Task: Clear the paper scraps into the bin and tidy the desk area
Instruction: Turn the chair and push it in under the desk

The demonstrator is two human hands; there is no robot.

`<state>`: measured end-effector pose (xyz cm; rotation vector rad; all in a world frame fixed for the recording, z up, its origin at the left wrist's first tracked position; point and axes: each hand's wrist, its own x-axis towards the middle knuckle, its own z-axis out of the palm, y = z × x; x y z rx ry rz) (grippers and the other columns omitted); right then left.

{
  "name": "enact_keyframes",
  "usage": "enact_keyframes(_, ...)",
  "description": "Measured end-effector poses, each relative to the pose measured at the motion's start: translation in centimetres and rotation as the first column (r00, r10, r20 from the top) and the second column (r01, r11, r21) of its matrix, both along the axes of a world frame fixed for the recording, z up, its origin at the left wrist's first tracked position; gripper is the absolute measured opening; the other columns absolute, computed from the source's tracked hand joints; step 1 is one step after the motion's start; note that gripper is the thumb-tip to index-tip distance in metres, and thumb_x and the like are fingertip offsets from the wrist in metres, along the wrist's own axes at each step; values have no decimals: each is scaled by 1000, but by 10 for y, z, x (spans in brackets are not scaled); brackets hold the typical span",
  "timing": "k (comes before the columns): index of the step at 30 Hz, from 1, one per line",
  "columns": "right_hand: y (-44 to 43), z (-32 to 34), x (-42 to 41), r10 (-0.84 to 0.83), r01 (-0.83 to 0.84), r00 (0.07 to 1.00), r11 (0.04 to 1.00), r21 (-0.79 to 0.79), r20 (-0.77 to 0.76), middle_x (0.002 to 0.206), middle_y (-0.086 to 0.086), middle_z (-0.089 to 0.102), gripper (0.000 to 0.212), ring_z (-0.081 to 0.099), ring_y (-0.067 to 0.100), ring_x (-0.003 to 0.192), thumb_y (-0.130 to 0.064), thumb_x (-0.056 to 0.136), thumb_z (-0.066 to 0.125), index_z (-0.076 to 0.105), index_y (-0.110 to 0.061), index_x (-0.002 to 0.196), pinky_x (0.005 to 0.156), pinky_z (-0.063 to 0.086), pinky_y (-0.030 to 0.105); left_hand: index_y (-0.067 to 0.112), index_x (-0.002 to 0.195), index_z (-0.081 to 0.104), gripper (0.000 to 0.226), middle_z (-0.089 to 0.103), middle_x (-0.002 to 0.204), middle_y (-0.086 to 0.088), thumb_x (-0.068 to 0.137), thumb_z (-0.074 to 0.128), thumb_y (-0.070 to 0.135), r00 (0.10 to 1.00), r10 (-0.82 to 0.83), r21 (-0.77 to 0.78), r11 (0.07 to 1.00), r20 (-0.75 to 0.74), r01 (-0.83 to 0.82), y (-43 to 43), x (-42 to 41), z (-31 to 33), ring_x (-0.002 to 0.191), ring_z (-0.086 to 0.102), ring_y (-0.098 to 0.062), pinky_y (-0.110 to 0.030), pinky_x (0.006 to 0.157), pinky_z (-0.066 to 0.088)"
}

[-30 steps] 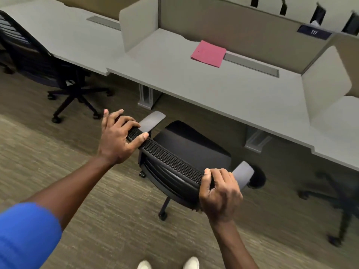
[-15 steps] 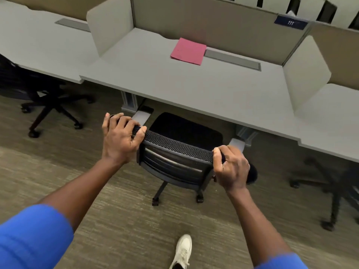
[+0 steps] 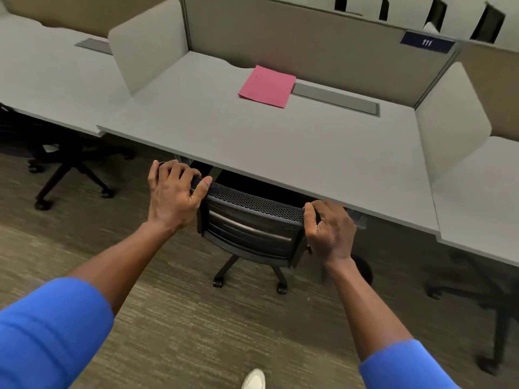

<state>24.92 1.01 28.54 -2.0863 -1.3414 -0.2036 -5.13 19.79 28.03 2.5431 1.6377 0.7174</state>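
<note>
A person grips the top edge of an office chair (image 3: 250, 223) at a grey desk (image 3: 280, 153), its seat already under the desktop. Pushing evenly with both hands should keep it rolling straight. The left hand (image 3: 172, 196) wraps the backrest's left corner, fingers curled over it, arm extended; the right hand (image 3: 330, 230) clamps the right corner. A pink folder (image 3: 266, 86) lies at the desk's rear; no scraps or bin show.

— What are you wearing?
— Bright blue ribbed sleeves (image 3: 50, 329), pushed up well behind each hand, forearms bare. No rings or watch show.
— Shoes?
— One white shoe (image 3: 254, 379).
</note>
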Motion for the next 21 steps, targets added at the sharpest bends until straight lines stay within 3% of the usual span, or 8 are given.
enact_keyframes(8, 44, 0, 46, 29, -29, 999, 999, -24, 32, 85, 3, 72, 40, 64, 22, 82, -43, 102, 47, 76, -17, 92, 59, 39, 29, 26, 115, 66, 61, 61, 126, -5, 103, 25, 69, 998, 31, -17, 999, -57, -32, 40, 43, 1, 133, 48, -31, -55, 131, 13)
enact_keyframes(14, 65, 0, 65, 25, -25, 999, 1000, -10, 30, 83, 4, 71, 39, 61, 21, 78, -40, 101, 48, 76, -15, 89, 62, 30, 26, 25, 116, 67, 60, 62, 125, -4, 105, 25, 66, 998, 15, 1, 1000, -56, -15, 60, 61, -3, 133, 48, -31, -56, 127, 18)
enact_keyframes(21, 87, -3, 78, 15, -13, 999, 999, -39, 33, 84, 2, 70, 43, 56, 18, 78, -44, 101, 43, 74, -17, 90, 57, 24, 22, 27, 115, 66, 58, 62, 125, -4, 105, 24, 67, 999, -4, -5, 1000, -41, 3, 85, 73, -4, 135, 47, -31, -56, 128, 14)
